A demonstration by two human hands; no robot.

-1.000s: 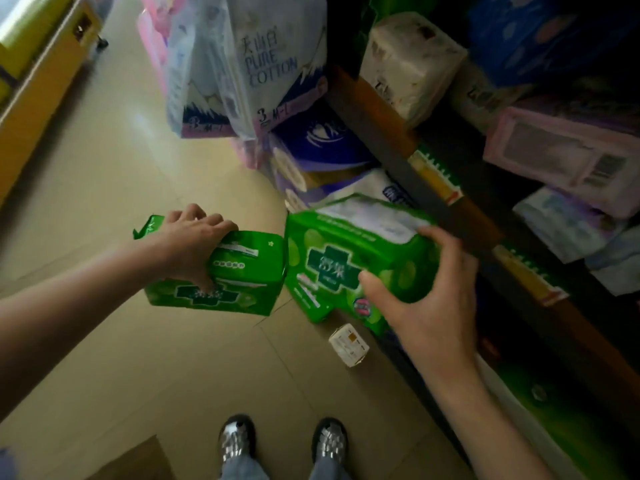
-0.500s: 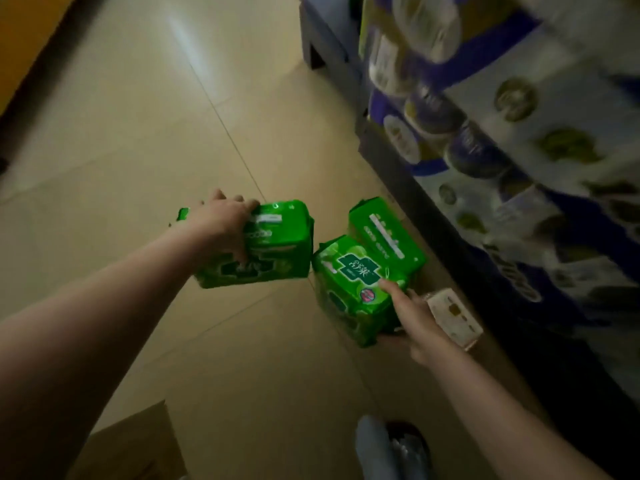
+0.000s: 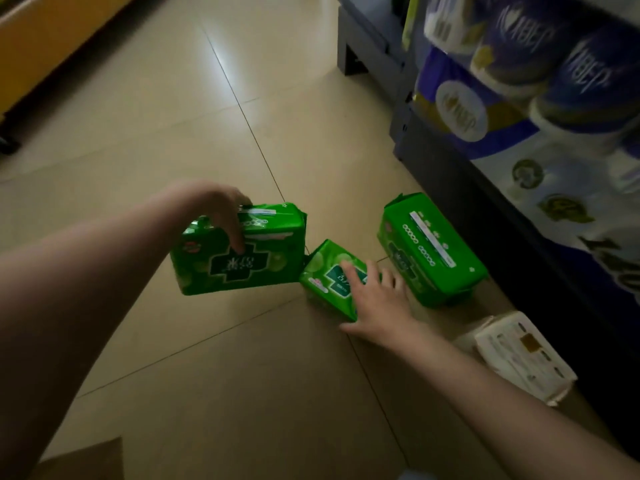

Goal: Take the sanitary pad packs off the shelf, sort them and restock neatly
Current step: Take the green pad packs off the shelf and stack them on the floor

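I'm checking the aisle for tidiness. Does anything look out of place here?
Yes. Two green packs, one by the shelf base and a smaller one under the right hand, sit on the floor, askew to each other. A white pack lies there too. The left hand holds a third green pack.

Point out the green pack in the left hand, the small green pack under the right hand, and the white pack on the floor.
Held green pack (image 3: 239,258), head view, on its printed front face.
Small green pack (image 3: 320,271), head view, on its upper face left of the fingers.
White pack (image 3: 519,355), head view, on its top face.
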